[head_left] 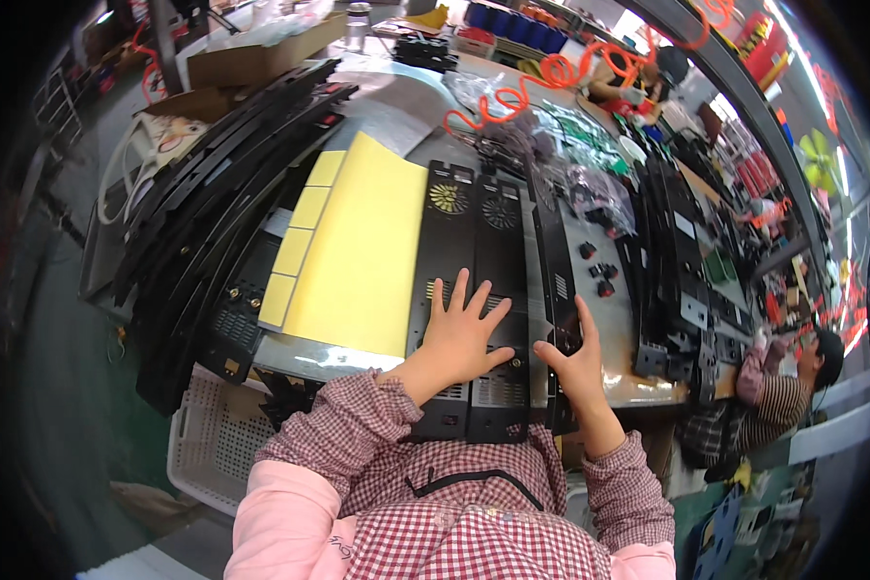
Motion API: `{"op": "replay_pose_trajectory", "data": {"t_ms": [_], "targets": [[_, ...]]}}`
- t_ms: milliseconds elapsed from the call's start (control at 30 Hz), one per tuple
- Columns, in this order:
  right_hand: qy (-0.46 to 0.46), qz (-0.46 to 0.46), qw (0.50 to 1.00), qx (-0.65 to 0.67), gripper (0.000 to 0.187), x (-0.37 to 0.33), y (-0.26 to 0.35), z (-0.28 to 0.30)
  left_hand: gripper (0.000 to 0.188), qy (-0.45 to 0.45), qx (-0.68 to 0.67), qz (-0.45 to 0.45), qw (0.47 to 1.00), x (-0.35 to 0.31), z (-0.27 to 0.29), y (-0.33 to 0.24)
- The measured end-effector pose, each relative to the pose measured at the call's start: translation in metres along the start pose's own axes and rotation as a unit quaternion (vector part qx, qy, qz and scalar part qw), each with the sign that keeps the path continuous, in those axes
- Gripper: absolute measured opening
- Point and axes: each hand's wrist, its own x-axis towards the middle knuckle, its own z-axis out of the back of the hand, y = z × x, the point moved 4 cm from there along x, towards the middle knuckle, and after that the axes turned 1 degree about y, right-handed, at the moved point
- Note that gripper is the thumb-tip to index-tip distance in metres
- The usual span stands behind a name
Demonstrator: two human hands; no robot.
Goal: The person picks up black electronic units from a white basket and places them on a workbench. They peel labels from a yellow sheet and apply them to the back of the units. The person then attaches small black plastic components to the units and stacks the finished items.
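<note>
Two long black metal panels with round fan grilles and slotted vents lie side by side in front of me. My left hand rests flat on them, fingers spread. Another long black panel is just to their right. At its near part is my right hand, thumb and index finger stretched apart, thumb toward the panel; whether it bears on the panel I cannot tell. Left of the panels lies a large yellow sheet with a column of smaller yellow rectangular labels along its left side.
Stacked black panels fill the left; more black parts stand right. Small black-and-red pieces and a plastic bag lie between. An orange coiled hose hangs beyond. A white basket sits below left. A co-worker sits right.
</note>
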Motion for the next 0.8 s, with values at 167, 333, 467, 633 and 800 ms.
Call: {"op": "replay_pose_trajectory", "data": {"t_ms": [167, 333, 467, 633, 800], "targets": [[-0.021, 0.020, 0.980, -0.198, 0.092, -0.013, -0.014, 0.011, 0.074, 0.041, 0.051, -0.005, 0.998, 0.003, -0.021, 0.006], [-0.032, 0.010, 0.969, -0.244, 0.087, -0.027, -0.036, -0.008, 0.071, 0.025, 0.079, 0.015, 0.996, 0.003, -0.020, -0.002], [-0.040, -0.022, 0.971, -0.235, 0.082, -0.018, -0.034, -0.015, 0.073, 0.018, 0.104, 0.033, 0.994, 0.003, -0.018, 0.001], [-0.060, -0.013, 0.971, -0.229, 0.070, -0.016, -0.046, -0.022, 0.075, 0.023, 0.117, 0.046, 0.992, 0.003, -0.018, 0.004], [-0.020, 0.074, 0.974, -0.211, 0.060, -0.026, -0.048, -0.026, 0.073, 0.010, 0.102, 0.023, 0.994, 0.004, -0.017, 0.000]]}}
